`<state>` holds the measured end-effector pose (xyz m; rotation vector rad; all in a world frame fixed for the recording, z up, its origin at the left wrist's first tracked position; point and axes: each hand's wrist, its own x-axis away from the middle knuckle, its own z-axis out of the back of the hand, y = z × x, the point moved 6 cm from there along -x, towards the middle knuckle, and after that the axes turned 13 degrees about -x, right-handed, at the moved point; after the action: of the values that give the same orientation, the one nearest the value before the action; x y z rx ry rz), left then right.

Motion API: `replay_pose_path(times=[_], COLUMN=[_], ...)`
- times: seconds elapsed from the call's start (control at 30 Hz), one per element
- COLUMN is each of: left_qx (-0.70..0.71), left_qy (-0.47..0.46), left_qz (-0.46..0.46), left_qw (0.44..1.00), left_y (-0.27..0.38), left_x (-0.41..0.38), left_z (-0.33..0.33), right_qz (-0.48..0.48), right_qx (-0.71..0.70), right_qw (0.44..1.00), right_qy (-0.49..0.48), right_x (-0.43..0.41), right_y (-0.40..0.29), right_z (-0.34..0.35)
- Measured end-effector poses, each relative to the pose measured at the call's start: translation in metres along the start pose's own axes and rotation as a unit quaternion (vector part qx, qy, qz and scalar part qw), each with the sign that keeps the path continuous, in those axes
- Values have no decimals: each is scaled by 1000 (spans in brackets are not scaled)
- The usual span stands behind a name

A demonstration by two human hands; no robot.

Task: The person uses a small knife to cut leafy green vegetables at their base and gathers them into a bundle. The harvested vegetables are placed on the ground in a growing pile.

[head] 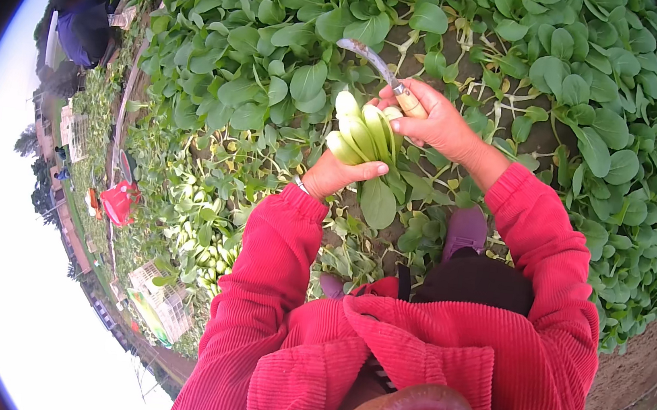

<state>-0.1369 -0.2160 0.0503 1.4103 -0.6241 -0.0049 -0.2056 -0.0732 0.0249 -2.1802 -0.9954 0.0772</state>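
My left hand [341, 176] holds a bunch of leafy greens with pale green stems [364, 130], their cut bases pointing up and leaves hanging below. In my right hand [435, 120] is a sickle with a curved metal blade [369, 58] and a wooden handle [411, 102]; its blade points away to the upper left. The fingers of that hand also touch the far side of the bunch, partly hidden. Beneath both hands lie trimmed leaves and stems on the soil.
Dense leafy plants [606, 115] grow ahead and to the right. Harvested greens [213, 253] lie in a pile at my left. Beyond are a plastic crate [162, 301], a red object [119, 202] and another person [84, 25] crouching. My purple shoe [466, 230] stands among the cuttings.
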Motion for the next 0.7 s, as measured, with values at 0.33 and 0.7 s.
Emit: replay_pose_path(times=[0.33,0.7], left_qx=[-85,-785], left_qy=[17,-73], left_qz=[91,-31], left_qw=[992,615], left_y=[12,61], left_x=[-32,-189], left_z=[26,52], right_qz=[13,125], right_qx=[-32,215], right_qw=[985,929], right_qy=[169,273], right_x=[-18,-73], right_y=[19,35], right_z=[78,143])
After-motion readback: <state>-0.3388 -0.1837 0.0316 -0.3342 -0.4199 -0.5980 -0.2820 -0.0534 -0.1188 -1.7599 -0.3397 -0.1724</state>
